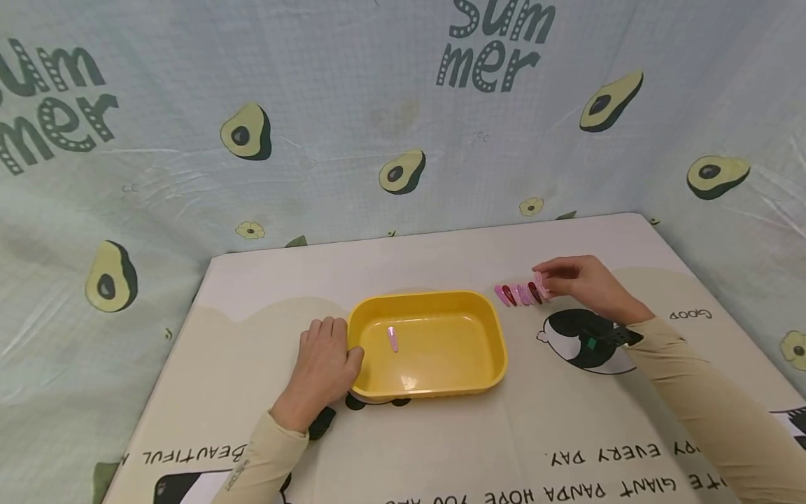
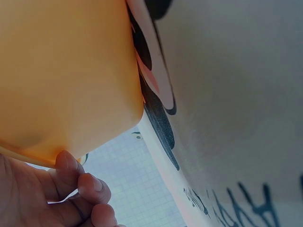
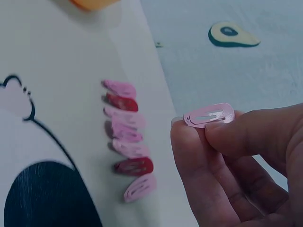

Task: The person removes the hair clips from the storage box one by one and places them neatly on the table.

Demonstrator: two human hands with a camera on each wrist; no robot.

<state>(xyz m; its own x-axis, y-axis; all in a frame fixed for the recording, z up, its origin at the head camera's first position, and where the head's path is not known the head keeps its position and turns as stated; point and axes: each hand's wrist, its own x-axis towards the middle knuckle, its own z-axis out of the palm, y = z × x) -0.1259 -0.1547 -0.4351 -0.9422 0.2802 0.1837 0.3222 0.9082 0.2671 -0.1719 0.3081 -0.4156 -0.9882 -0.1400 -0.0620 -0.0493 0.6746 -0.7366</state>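
A yellow tray [image 1: 434, 394] stands on the table with one pink snap hair clip [image 1: 393, 339] lying in its left part. My left hand [image 1: 324, 360] grips the tray's left rim, thumb on the inner side; the left wrist view shows its fingertips [image 2: 92, 184] under the rim beside the tray's outer wall. To the right of the tray, my right hand [image 1: 582, 285] pinches a pink hair clip [image 3: 199, 118] between thumb and fingers, above the table. Near it lies a row of several clips, pink and dark red, among them a dark red clip [image 3: 134, 166].
The table [image 1: 478, 448] has a cloth printed with pandas and lettering. Behind it and at both sides hangs a pale curtain [image 1: 327, 189] with avocado prints. A dark strap [image 1: 626, 336] sits at the right wrist.
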